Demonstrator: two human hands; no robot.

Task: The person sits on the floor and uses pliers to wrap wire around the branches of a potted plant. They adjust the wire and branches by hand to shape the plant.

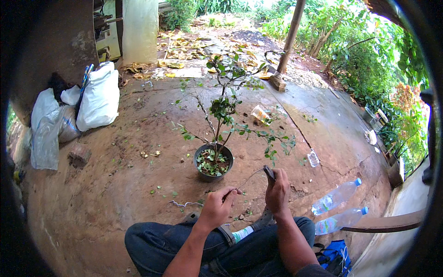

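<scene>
My left hand (218, 206) is closed in a pinch on one end of a thin wire (250, 177). In my right hand (278, 193) are dark pliers (268, 174), gripped with the jaws up; the wire's other end meets those jaws. Just beyond my hands stands a small tree (222, 109) with leafy, spreading branches, some with pale wire wound round them. It grows in a round black pot (203, 176), where cut leaves lie on the soil. A loose pale wire (185, 204) rests on the ground left of my left hand.
Two clear bottles with blue caps, a nearer bottle (340, 220) and a farther bottle (336, 197), lie at my right. A plastic cup (260, 114) lies tipped beyond the pot. White sacks (98, 98) stand far left, near a brick (79, 154). A wooden post (291, 37) rises behind.
</scene>
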